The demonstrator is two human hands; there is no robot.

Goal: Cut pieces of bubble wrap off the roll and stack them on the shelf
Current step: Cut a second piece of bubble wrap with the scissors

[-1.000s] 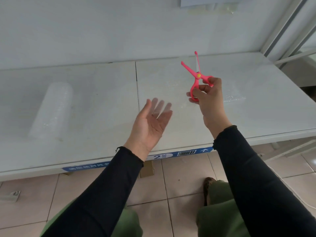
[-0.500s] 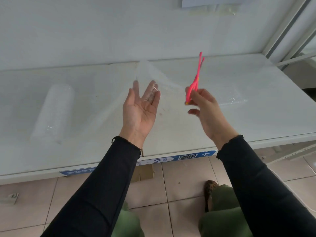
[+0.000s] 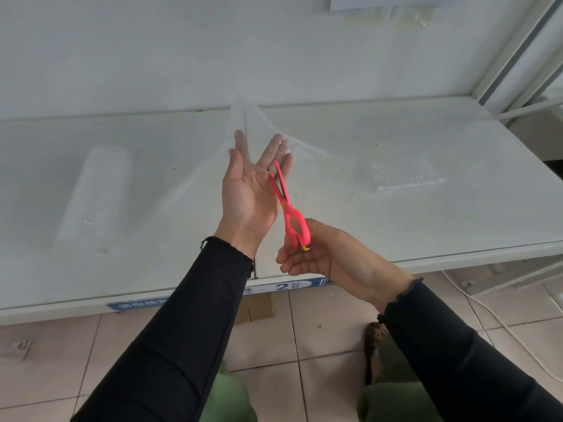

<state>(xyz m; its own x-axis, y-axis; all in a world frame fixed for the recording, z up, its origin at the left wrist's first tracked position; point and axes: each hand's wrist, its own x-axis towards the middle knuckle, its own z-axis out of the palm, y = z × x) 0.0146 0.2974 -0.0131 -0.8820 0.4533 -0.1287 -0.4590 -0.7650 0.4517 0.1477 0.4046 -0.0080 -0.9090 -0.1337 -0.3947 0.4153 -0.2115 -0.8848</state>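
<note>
White shelf (image 3: 396,233): roll (image 3: 94,196), cut pieces (image 3: 399,173)

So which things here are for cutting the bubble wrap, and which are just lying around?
For the job: bubble wrap roll, sheet over the left hand, pink scissors in the right hand, pile of cut pieces, shelf.

Just lying about: white cable, cardboard and metal bracket on the floor.

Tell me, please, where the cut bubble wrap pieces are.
In the head view, the cut pieces lie on the right half of the shelf, right of the scissors, far from the roll.
</note>
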